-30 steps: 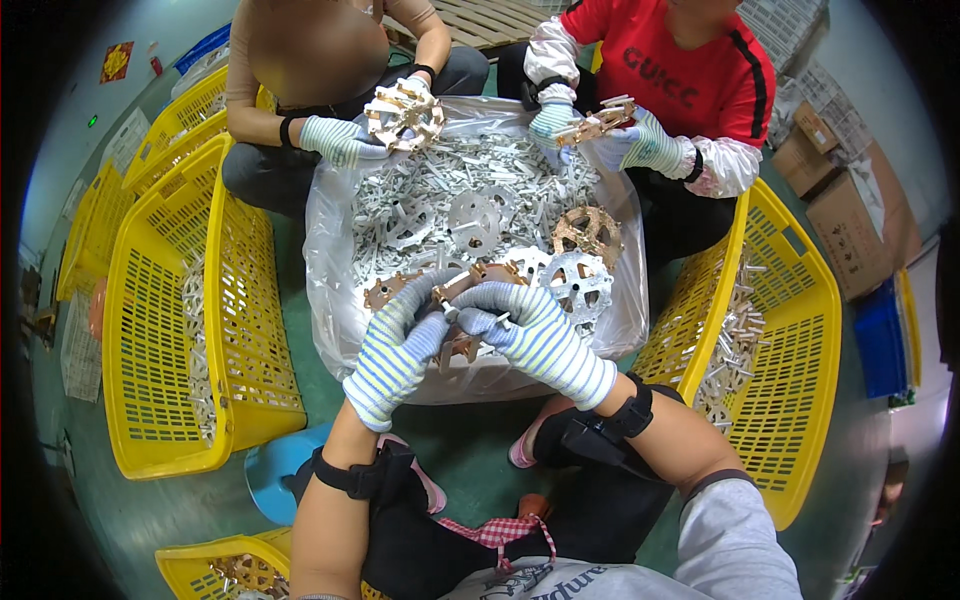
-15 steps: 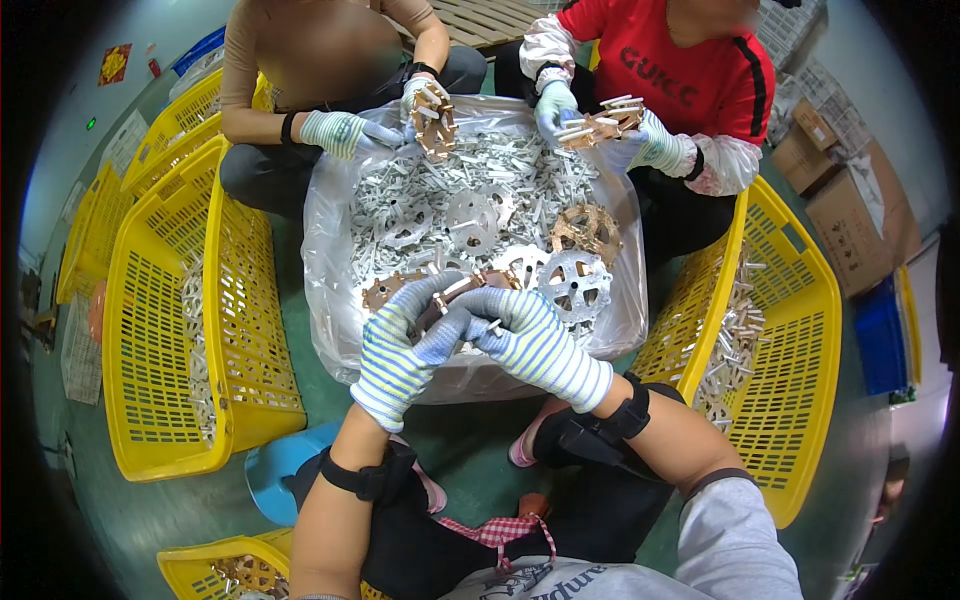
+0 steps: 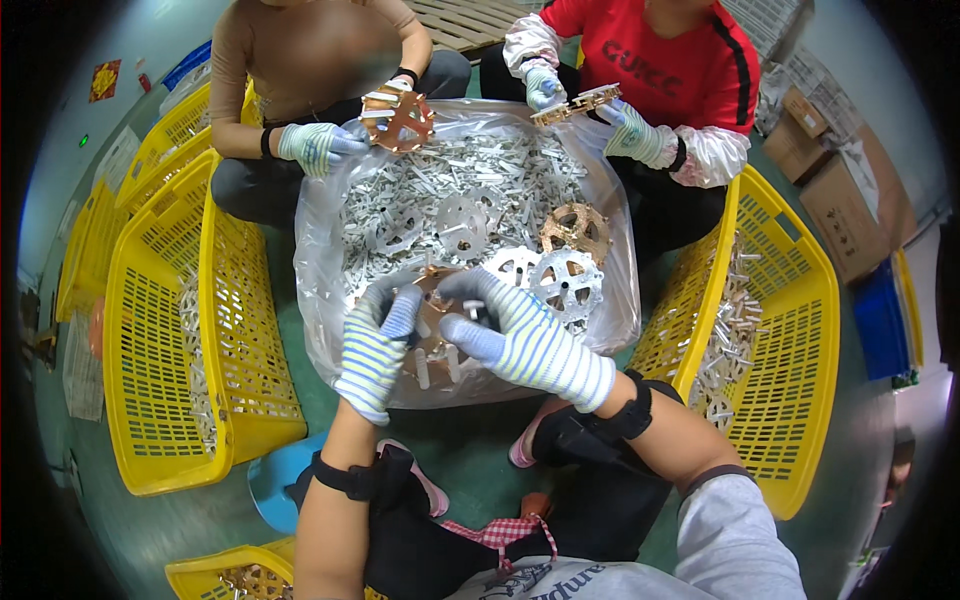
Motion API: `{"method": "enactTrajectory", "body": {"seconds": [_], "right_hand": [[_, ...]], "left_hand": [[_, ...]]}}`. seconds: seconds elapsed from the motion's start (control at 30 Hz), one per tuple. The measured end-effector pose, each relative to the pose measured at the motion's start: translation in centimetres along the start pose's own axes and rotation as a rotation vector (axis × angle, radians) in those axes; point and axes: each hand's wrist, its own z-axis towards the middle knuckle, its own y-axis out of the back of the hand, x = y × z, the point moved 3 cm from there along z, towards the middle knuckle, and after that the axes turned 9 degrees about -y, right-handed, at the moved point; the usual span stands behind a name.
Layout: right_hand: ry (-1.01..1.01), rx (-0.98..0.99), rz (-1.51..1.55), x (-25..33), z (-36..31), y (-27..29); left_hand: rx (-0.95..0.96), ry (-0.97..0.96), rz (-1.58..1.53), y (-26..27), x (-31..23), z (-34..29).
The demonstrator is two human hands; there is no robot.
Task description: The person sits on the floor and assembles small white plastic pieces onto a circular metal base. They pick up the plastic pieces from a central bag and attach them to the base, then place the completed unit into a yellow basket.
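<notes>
A copper-coloured metal disc point(image 3: 432, 318) with cut-outs and short pale rods standing on it is between my gloved hands, over the near edge of a plastic-lined bin point(image 3: 622, 300). My left hand point(image 3: 375, 335) grips its left side, fingers bent over the rim. My right hand point(image 3: 525, 340) is curled at the disc's right side, thumb and forefinger apart, with a small pale rod point(image 3: 474, 309) held among the fingers. Loose pale rods point(image 3: 400, 190) fill the bin. On them lie silver discs point(image 3: 567, 283) and another copper-coloured disc point(image 3: 576, 233).
Across the bin, two people in gloves hold copper-coloured discs point(image 3: 398, 122). Yellow baskets with pale pieces stand left point(image 3: 250, 330) and right point(image 3: 790, 340). A blue basin point(image 3: 270, 480) sits near my left knee. Cardboard boxes point(image 3: 845, 210) are stacked far right.
The disc between my hands has turned from nearly edge-on to showing its face. My right thumb and forefinger have spread apart. Across the bin, both people's discs have tilted.
</notes>
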Motion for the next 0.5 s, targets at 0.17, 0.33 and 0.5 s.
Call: {"method": "enactTrajectory", "body": {"seconds": [0.17, 0.33, 0.5], "right_hand": [[0.333, -0.083, -0.263, 0.9, 0.4, 2.3], [0.290, -0.199, -0.319, -0.2, 1.0, 3.0], [0.403, -0.191, -0.295, 0.6, 1.0, 2.6]], "left_hand": [[-0.045, -0.019, 0.014, 1.0, 0.3, 0.5], [-0.038, -0.002, -0.018, 0.6, 0.7, 0.1], [0.047, 0.079, -0.007, 0.2, 0.8, -0.1]]}}
